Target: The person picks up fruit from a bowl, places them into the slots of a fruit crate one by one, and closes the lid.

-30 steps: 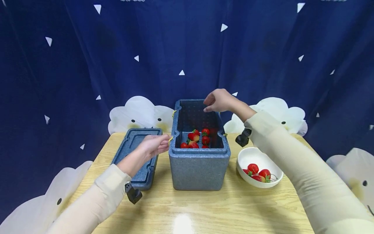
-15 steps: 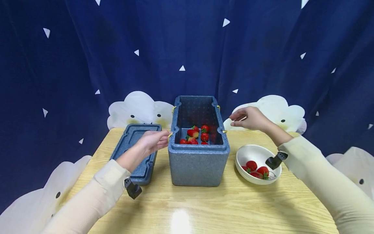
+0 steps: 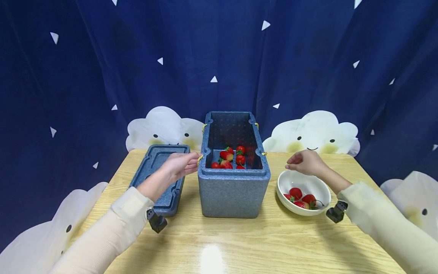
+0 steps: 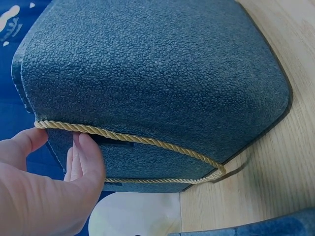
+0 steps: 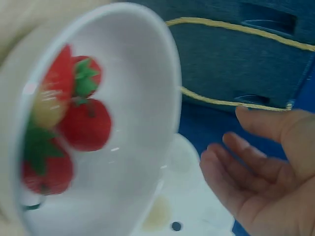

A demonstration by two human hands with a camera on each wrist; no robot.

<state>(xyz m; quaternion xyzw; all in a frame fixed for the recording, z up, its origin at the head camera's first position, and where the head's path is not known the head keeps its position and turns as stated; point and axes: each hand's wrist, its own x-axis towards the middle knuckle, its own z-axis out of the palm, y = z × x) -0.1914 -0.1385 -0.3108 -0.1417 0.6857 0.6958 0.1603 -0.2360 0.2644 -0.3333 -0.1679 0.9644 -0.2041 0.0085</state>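
Note:
A blue-grey foam box [image 3: 234,196] stands uncovered in the middle of the table, with strawberries [image 3: 226,164] and round red fruits [image 3: 240,159] inside. My left hand [image 3: 183,164] is at its left side. In the left wrist view, the thumb touches the upper end of a gold rope handle [image 4: 162,143] and the loosely straight fingers reach the box wall under the rope. Over the far part of a white bowl [image 3: 318,184] hovers my right hand [image 3: 306,163], relaxed and holding nothing. Several red fruits [image 5: 86,125] lie in the bowl, including a strawberry with a yellowish end.
A flat blue-grey lid [image 3: 154,167] lies left of the box, partly hidden by my left hand and forearm. The wooden table [image 3: 246,243] runs back to a dark blue curtain [image 3: 232,45] with white triangles and clouds.
My right hand has moved from above the box to the right and down, over the bowl. My left hand has stayed at the box's side. The head view has tilted slightly downward.

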